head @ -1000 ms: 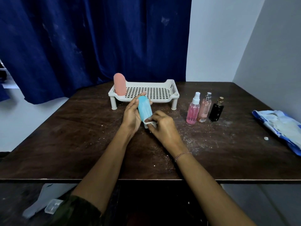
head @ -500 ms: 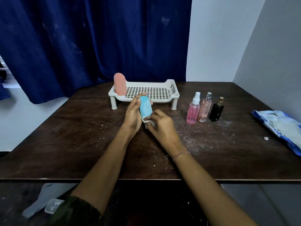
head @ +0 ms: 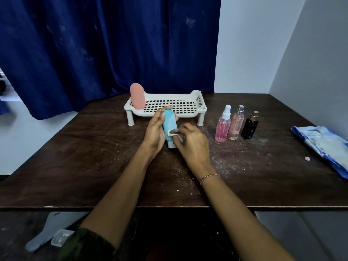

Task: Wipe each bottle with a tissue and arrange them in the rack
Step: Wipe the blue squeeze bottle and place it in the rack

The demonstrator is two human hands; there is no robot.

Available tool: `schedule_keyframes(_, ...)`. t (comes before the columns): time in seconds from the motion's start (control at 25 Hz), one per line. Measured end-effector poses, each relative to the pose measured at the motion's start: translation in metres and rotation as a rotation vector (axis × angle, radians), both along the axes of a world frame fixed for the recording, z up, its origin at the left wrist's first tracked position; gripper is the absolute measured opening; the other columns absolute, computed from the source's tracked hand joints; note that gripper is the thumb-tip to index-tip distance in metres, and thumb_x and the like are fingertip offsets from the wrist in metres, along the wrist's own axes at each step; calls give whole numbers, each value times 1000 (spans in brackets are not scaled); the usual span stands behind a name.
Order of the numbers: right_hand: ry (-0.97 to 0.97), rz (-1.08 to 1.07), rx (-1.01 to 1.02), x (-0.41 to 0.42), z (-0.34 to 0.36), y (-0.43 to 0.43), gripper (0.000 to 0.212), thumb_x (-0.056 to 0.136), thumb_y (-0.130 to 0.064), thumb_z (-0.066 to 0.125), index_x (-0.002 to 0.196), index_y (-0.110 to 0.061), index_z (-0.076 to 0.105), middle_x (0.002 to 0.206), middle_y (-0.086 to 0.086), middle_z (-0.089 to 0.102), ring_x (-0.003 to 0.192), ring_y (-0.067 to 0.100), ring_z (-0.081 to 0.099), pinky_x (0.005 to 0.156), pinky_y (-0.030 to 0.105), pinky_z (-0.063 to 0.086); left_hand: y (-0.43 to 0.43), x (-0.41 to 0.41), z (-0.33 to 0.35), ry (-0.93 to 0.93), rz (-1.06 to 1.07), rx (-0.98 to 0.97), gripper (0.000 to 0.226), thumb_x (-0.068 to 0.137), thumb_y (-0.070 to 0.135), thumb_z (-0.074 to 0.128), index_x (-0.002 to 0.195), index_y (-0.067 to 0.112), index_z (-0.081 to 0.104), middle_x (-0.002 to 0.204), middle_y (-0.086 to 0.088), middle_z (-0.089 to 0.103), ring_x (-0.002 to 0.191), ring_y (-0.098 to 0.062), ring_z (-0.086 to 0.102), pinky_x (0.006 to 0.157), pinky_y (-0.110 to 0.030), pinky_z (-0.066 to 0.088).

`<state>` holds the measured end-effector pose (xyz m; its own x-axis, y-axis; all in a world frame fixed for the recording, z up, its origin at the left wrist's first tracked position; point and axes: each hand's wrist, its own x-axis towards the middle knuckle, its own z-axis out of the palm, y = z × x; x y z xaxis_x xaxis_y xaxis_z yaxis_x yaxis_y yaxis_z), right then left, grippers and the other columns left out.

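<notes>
**Q:** Which step does the figure show?
**A:** By my reading, the wiping of the second bottle. The left hand (head: 155, 130) has its grip closed round the blue bottle (head: 169, 122), held tilted above the tabletop (head: 84, 157) just in front of the rack (head: 169, 95). The right hand (head: 192, 144) pinches a crumpled tissue (head: 174, 133) against the bottle's lower side.

**Q:** What is done, and what is left?
**A:** One peach bottle (head: 137, 96) stands upright at the rack's left end, so one of five appears finished. The blue bottle is not yet in the rack. Three others stand in a row on the tabletop to the right of the rack, none of them touched: a pink spray bottle (head: 222, 127), a pale pink bottle (head: 236, 124) and a black bottle (head: 249, 126).

**Q:** And the surroundings?
**A:** A blue and white pack (head: 323, 146), likely of tissues, lies far to the right of the rack. A dark blue curtain (head: 94, 44) hangs behind the rack. White specks litter the tabletop in front of the rack and to its right.

**Q:** Does anything bar the way?
**A:** Nothing lies between the hands and the rack, and its grid floor is free to the right of the peach bottle. The main hazard, I judge, is knocking the peach bottle when the blue one is set beside it
</notes>
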<state>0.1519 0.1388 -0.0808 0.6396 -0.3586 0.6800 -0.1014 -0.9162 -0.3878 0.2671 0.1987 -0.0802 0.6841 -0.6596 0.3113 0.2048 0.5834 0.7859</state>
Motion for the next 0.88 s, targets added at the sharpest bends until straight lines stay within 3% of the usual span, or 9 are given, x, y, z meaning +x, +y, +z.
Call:
schedule_keyframes(0.08, -6, -33, -31, -2, 1, 1, 15, 81, -17, 67, 94, -10, 71, 89, 0, 63, 81, 17, 57, 66, 30, 50, 0, -2, 1, -9, 1, -2, 26, 100, 9, 28, 114, 7, 51, 116, -12, 50, 97, -20, 56, 80, -25, 52)
schedule_keyframes(0.24, -7, 142, -73, -1, 0, 7, 13, 78, -6, 69, 91, -5, 70, 87, 4, 62, 78, 21, 59, 68, 35, 54, 1, -3, 1, -6, 2, 11, 27, 100, 10, 29, 115, 8, 51, 122, -13, 49, 98, -20, 56, 76, -21, 54)
schedule_keyframes(0.4, -94, 55, 39, 0, 1, -1, 14, 80, -8, 68, 93, -4, 69, 90, 4, 62, 77, 18, 62, 72, 36, 55, 0, -4, 3, -38, -22, -3, 29, 99, 8, 29, 118, 8, 51, 125, -12, 49, 99, -20, 55, 85, -25, 50)
schedule_keyframes(0.6, -56, 153, -96, 2, -3, 7, 11, 76, -1, 69, 87, 0, 68, 85, 8, 61, 75, 24, 58, 65, 39, 55, 1, -9, 4, -28, -5, 10, 28, 99, 8, 30, 115, 10, 54, 121, -2, 56, 100, -18, 56, 85, -24, 50)
schedule_keyframes(0.76, -131, 72, 10, 3, -2, -3, 14, 79, -5, 68, 92, 0, 69, 90, 8, 62, 80, 22, 60, 72, 38, 54, 0, -8, 3, -44, -30, 10, 30, 99, 7, 29, 121, 7, 50, 129, -13, 47, 103, -19, 54, 90, -26, 47)
schedule_keyframes(0.88, -97, 112, -78, 2, -2, 4, 13, 78, -3, 68, 90, 1, 69, 89, 10, 61, 78, 24, 59, 68, 39, 55, 1, -9, 4, -64, -29, 24, 30, 100, 8, 30, 120, 9, 51, 126, -5, 54, 104, -18, 54, 82, -20, 51)
